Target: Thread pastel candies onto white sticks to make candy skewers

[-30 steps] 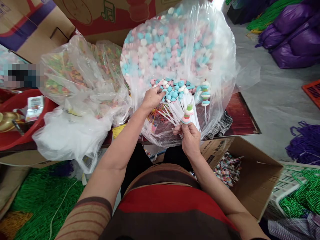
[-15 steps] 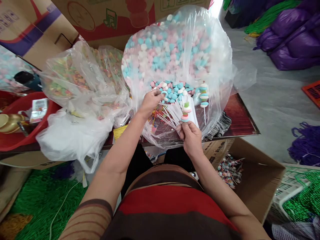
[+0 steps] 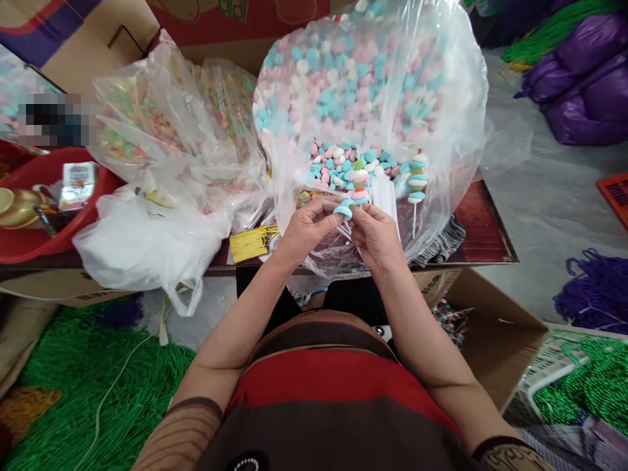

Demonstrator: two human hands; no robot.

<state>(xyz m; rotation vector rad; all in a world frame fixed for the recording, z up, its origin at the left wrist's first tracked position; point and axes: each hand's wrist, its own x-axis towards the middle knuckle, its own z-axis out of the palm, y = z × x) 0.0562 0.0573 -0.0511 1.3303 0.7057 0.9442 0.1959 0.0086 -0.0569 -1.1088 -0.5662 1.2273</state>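
Note:
A big clear plastic bag (image 3: 441,98) full of pink, blue and white candy pieces stands open in front of me. My left hand (image 3: 307,226) pinches a blue candy piece (image 3: 343,211) at its fingertips. My right hand (image 3: 377,235) is closed on a white stick with green, white and pink pieces (image 3: 360,176) threaded on it, along with a bundle of white sticks (image 3: 385,196). The two hands meet at the blue piece. Another filled stick (image 3: 417,180) stands upright in the bag to the right.
Bags of multicoloured candy (image 3: 142,124) and a white bag (image 3: 142,242) lie left on the table (image 3: 490,229). A red basin (image 3: 29,196) sits far left. An open cardboard box (image 3: 495,333) with finished sticks is at lower right. Green strands (image 3: 98,392) cover the floor.
My left hand has left the candy pile with a blue piece and come down to my right hand. The right hand has raised the stick slightly toward the bag.

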